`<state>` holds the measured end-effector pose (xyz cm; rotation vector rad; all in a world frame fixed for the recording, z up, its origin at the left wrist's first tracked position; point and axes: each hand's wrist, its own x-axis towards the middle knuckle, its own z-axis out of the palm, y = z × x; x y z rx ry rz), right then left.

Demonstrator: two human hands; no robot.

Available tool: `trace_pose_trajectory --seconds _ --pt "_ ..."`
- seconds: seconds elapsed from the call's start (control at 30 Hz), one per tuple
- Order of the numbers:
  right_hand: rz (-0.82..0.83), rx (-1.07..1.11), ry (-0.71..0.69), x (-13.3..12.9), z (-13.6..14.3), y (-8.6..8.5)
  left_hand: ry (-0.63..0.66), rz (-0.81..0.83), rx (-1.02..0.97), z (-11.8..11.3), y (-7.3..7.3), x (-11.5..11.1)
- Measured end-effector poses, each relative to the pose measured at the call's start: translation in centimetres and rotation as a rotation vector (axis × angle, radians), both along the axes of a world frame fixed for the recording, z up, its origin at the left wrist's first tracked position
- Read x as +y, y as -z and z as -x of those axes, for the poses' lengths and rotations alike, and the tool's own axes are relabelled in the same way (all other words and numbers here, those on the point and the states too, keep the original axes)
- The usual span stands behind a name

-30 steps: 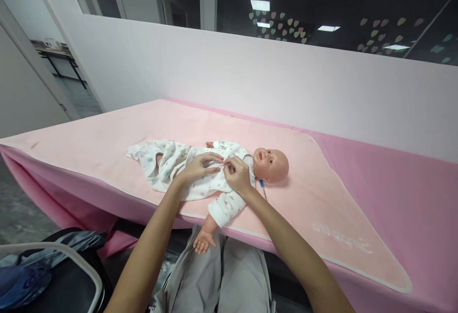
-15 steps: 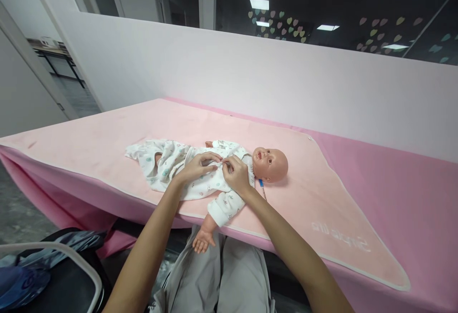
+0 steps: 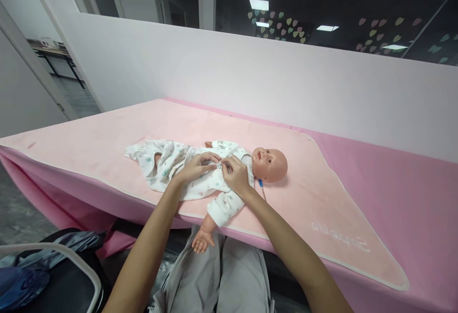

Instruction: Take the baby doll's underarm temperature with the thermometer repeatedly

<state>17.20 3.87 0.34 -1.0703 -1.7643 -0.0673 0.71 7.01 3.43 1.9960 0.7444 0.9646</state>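
A bald baby doll lies on its back, its head to the right and one arm hanging over the near edge. It wears a white patterned outfit whose legs spread to the left. My left hand pinches the outfit's fabric at the chest. My right hand meets it from the right, fingertips pinched on the same fabric. The fingertips of both hands almost touch. Whatever small part of the cloth lies between them is hard to make out.
A light pink mat covers a pink-draped table by a white wall. At the lower left stands a chair with a blue item on it. A blue-tipped thin object lies beside the doll's neck.
Both hands stay at the doll's chest with only a slight shift of the fingertips; a small light bit of fabric shows between them now.
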Motion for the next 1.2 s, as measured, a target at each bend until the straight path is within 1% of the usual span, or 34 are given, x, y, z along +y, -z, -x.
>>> trace_pose_trajectory --seconds 0.2,0.33,0.47,0.57,0.7,0.8,0.9,0.97,1.07,1.13,1.2 --pt "-0.022 0.006 0.009 0.0 0.0 0.0 -0.004 -0.023 0.001 0.0 0.0 -0.2" --pt "-0.051 0.033 0.040 -0.1 -0.1 0.0 0.037 -0.047 -0.017 0.2 -0.2 -0.4" --pt "-0.080 -0.054 0.017 -0.3 -0.1 -0.1 0.049 -0.058 -0.024 0.4 0.0 -0.2" --pt "-0.069 -0.120 0.017 -0.4 -0.1 -0.1 0.020 -0.079 -0.014 0.4 0.3 0.0" --pt "-0.055 -0.142 0.030 -0.4 0.0 -0.2 -0.005 -0.105 -0.010 0.3 0.4 0.0" --pt "-0.055 -0.159 0.051 -0.3 0.0 -0.2 -0.052 -0.104 0.009 0.8 0.4 -0.5" --pt "-0.064 -0.168 0.086 -0.2 0.0 -0.2 -0.168 -0.120 0.083 2.1 0.9 -1.5" --pt "-0.078 -0.197 0.083 -0.2 0.0 -0.1 -0.247 -0.161 0.123 3.1 1.4 -2.3" --pt "-0.107 -0.299 -0.006 -0.2 0.1 0.0 -0.309 -0.223 0.144 4.1 2.1 -3.0" --pt "-0.118 -0.362 -0.067 -0.3 0.3 -0.1 -0.313 -0.255 0.160 4.2 2.4 -3.0" --pt "-0.111 -0.389 -0.075 -0.3 0.5 -0.2 -0.300 -0.283 0.187 4.1 2.5 -2.7"
